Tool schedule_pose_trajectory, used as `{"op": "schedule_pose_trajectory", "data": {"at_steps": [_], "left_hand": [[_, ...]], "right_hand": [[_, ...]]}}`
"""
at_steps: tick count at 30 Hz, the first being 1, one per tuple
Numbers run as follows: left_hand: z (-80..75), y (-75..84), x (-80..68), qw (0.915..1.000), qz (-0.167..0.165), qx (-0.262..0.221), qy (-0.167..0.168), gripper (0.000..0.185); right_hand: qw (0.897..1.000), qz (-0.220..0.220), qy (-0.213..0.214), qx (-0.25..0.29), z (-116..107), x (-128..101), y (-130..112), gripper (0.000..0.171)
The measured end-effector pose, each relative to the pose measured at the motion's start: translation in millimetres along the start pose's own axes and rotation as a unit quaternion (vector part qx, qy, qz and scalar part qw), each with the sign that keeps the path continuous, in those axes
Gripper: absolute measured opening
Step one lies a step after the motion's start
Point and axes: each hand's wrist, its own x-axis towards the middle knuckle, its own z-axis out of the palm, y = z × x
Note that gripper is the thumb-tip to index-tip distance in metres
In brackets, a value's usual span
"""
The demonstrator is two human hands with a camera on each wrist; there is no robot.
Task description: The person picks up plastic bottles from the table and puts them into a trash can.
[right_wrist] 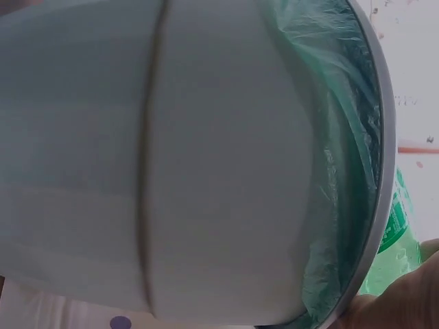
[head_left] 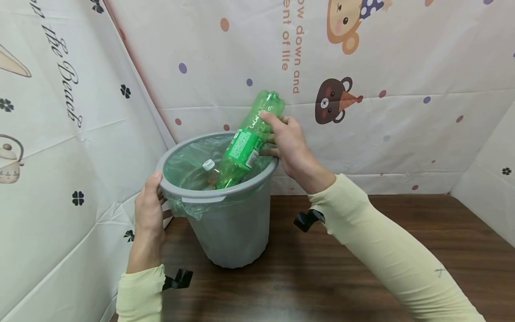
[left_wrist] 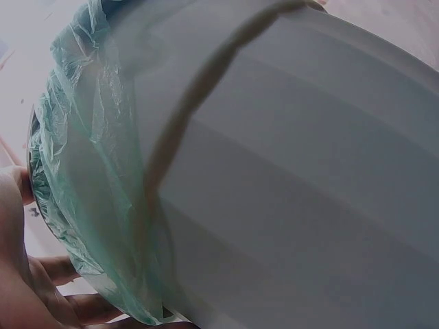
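Observation:
A grey trash can (head_left: 237, 232) stands on the table, lined with a thin green plastic bag (head_left: 183, 167) folded over its rim. My right hand (head_left: 291, 145) grips a green plastic bottle (head_left: 244, 143) near its base; the bottle tilts, neck end down inside the can. In the right wrist view part of the bottle (right_wrist: 394, 236) shows beyond the rim. At the can's left side my left hand (head_left: 149, 212) holds the rim, thumb on top and fingers beneath. A clear bottle with a white cap (head_left: 208, 165) lies inside the can, its lower part hidden.
The dark wooden table (head_left: 338, 264) extends to the right of the can. White printed cloth (head_left: 225, 53) hangs behind it, and another cloth (head_left: 52, 147) borders the left side close to my left hand. A black strap (head_left: 307, 220) hangs at my right wrist.

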Motion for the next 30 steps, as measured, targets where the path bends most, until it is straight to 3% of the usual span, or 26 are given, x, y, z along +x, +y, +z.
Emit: {"op": "schedule_pose_trajectory", "data": {"at_steps": [7,18,30], "left_hand": [[-0.8,1.4,-0.7,1.0,-0.006,0.003,0.001,0.042],[-0.2,1.0,-0.5,1.0,-0.001,-0.003,-0.003,0.042],[-1.7,2.0,-1.0,0.9997,-0.013,0.021,0.002,0.042]], "right_hand": [[0.999,-0.024,-0.008,-0.041,3.4,-3.0,2.7,0.064],[0.992,-0.033,-0.057,-0.11,5.4,-7.7,2.3,0.071],[0.99,-0.079,-0.079,-0.081,11.8,-9.5,5.8,0.078]]}}
